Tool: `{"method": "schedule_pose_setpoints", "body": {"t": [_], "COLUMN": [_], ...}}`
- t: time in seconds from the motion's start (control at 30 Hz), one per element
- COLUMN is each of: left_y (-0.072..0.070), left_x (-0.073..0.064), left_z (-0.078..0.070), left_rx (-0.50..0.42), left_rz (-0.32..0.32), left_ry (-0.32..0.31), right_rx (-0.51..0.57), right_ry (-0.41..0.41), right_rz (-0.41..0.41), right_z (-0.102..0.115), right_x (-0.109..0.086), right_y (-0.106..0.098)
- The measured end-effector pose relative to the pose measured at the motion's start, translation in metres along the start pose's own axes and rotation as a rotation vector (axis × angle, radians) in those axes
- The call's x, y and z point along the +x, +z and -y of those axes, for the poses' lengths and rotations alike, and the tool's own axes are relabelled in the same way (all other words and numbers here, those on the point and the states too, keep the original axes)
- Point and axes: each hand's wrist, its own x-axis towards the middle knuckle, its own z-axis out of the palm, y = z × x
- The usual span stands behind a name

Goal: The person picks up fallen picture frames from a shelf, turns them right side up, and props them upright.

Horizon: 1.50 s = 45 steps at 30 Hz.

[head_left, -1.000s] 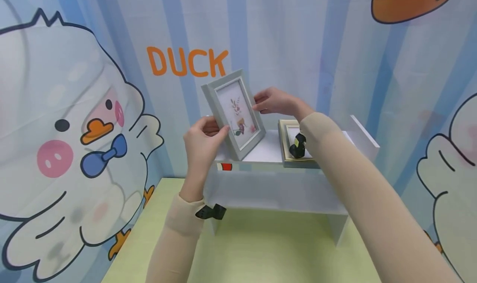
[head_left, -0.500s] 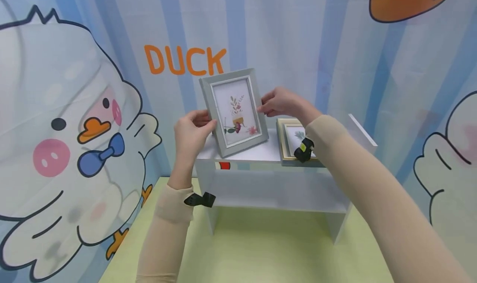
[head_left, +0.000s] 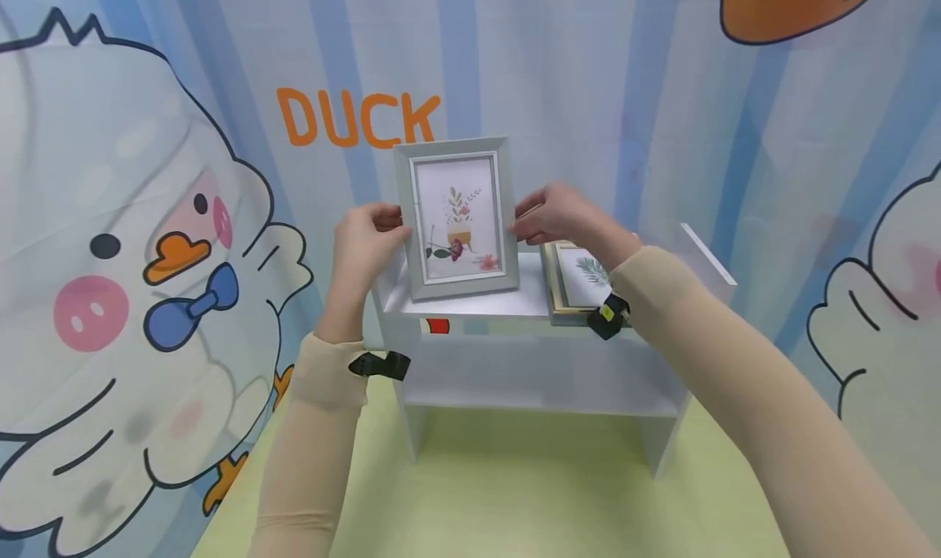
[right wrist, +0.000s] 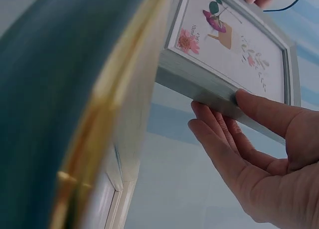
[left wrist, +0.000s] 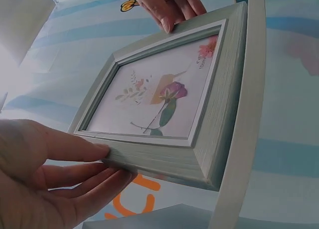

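A grey-green picture frame [head_left: 457, 215] with a flower print stands upright, leaning slightly back, at the left part of the white shelf's top [head_left: 529, 298]. My left hand [head_left: 363, 243] holds its left edge. In the left wrist view, the left thumb [left wrist: 89, 150] lies on the front border and the fingers go behind. My right hand [head_left: 562, 219] pinches the opposite edge; in the right wrist view its thumb [right wrist: 261, 109] is against the frame's side, the other fingers behind. The frame's lower edge is right at the shelf top.
More picture frames [head_left: 581, 276] lie stacked flat on the shelf's right part, the upper one with a green leaf print. A raised white side panel [head_left: 706, 257] closes that end. Behind hangs a striped curtain [head_left: 566, 68] with cartoon ducks; the floor [head_left: 537, 493] is pale green.
The picture frame has turned from angled and tilted to nearly upright and facing front, coming down onto the shelf. Both hands keep their hold; the left has moved left and slightly up.
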Motion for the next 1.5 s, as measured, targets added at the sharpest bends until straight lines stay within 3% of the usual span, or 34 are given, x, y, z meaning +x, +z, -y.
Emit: {"method": "schedule_pose_setpoints", "body": {"t": [0.37, 0.57, 0.67, 0.8, 0.9, 1.03, 1.23, 1.5], "left_y": [0.004, 0.006, 0.008, 0.010, 0.016, 0.031, 0.062, 0.098], "left_x": [0.011, 0.008, 0.000, -0.016, -0.027, -0.042, -0.054, -0.064], "left_z": [0.001, 0.001, -0.003, -0.015, -0.027, -0.039, -0.048, -0.052], "left_rx": [0.017, 0.000, -0.035, -0.070, -0.074, -0.083, -0.080, 0.031], "left_rz": [0.025, -0.014, -0.111, -0.266, -0.290, -0.200, -0.036, 0.168], "left_ry": [-0.014, 0.020, 0.074, 0.215, 0.326, 0.376, 0.338, 0.275], "right_rx": [0.023, 0.010, 0.025, 0.038, -0.002, -0.082, -0.230, -0.384], "right_ry": [-0.029, -0.055, -0.076, -0.106, -0.113, -0.113, -0.091, -0.051], "right_rz": [-0.018, -0.018, -0.002, -0.007, -0.057, -0.134, -0.217, -0.265], "right_z": [-0.001, -0.003, -0.009, -0.020, -0.028, -0.041, -0.062, -0.088], "right_x": [-0.014, -0.020, -0.023, -0.031, -0.041, -0.055, -0.069, -0.083], "right_y": [0.003, 0.002, -0.003, -0.016, -0.029, -0.043, -0.057, -0.064]}}
